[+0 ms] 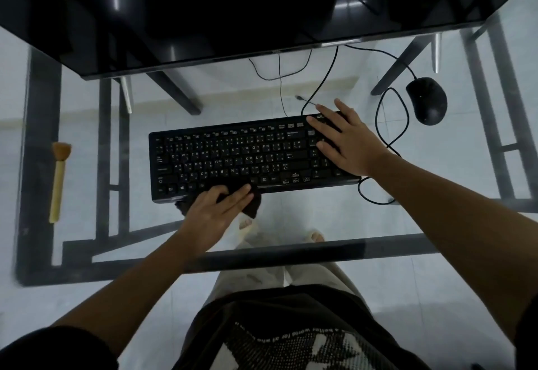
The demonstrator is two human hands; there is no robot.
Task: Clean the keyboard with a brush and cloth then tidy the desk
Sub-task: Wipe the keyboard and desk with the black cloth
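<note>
Dark cloth [254, 209] sits pressed under your flat left hand [217, 212] at the front edge of the keyboard [221, 160]. Your right hand [343, 139], fingers spread, pins the other end, probably so it won't slide.

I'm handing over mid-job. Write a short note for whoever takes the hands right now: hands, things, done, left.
Left hand: flat, fingers straight, pressing the dark cloth on the keyboard front edge.
Right hand: flat on the number-pad end, steadying it.
Brush: lying at the left of the glass desk, untouched.
Mouse: far right, cable looped.
Done: the brush is set aside, so brushing is likely finished; cloth wipe underway.
Left: finish wiping, then tidy the desk.
</note>
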